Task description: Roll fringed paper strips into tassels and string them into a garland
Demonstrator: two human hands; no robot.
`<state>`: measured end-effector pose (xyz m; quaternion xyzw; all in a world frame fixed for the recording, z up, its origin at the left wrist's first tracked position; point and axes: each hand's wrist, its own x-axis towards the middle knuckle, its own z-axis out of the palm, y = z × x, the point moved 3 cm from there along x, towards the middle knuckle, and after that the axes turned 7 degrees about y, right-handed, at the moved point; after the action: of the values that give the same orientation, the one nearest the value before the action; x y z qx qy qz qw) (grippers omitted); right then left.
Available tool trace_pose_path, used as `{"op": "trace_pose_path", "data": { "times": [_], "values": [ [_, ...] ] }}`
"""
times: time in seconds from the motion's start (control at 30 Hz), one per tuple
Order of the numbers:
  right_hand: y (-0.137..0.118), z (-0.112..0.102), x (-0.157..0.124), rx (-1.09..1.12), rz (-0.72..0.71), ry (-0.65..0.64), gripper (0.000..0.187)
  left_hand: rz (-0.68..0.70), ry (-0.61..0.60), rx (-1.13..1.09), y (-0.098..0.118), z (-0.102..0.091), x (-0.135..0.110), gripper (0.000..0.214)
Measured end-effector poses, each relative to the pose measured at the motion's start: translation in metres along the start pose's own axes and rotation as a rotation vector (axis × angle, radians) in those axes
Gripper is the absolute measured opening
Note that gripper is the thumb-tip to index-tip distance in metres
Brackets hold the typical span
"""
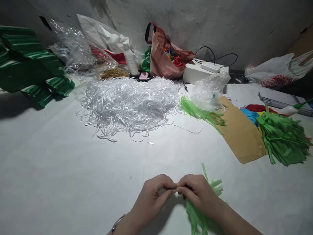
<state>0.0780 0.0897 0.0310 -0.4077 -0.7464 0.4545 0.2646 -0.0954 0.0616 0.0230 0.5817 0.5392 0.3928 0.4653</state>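
Near the bottom middle, my left hand (pixel 156 192) and my right hand (pixel 199 192) meet at the fingertips, each closed in a pinch. Between them is a small bit of light green fringed tissue paper (pixel 194 215), mostly hidden by the fingers. The rest of that paper lies under and around my right hand, its cut strips spreading down and out to the right. A bracelet (pixel 117 224) circles my left wrist. Farther up the white table surface (pixel 73 176) lie a heap of shiny white cord (pixel 132 104) and a bundle of light green strips (pixel 201 112).
A brown paper sheet (pixel 241 133) and a green fringed pile (pixel 285 135) are at the right. Behind stand a white bottle (pixel 130 60), a pink bag (pixel 162 54), a white box (pixel 192 73) and clear plastic (pixel 207 91). Shiny green pieces (pixel 26 62) sit far left.
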Motion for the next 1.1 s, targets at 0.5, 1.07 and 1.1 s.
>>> {"op": "trace_pose_path", "data": {
  "times": [0.5, 1.07, 1.1],
  "values": [
    [-0.004, -0.003, 0.001, -0.011, -0.003, -0.011, 0.013, 0.032, 0.107, 0.157, -0.005, -0.001, 0.001, 0.011],
    [-0.026, 0.021, 0.000, -0.034, -0.018, 0.104, 0.040, -0.037, 0.140, -0.368, 0.019, -0.015, -0.007, 0.026],
    [-0.029, 0.027, 0.001, 0.010, -0.005, 0.108, 0.043, -0.052, 0.133, -0.420, 0.019, -0.011, -0.009, 0.027]
  ]
}}
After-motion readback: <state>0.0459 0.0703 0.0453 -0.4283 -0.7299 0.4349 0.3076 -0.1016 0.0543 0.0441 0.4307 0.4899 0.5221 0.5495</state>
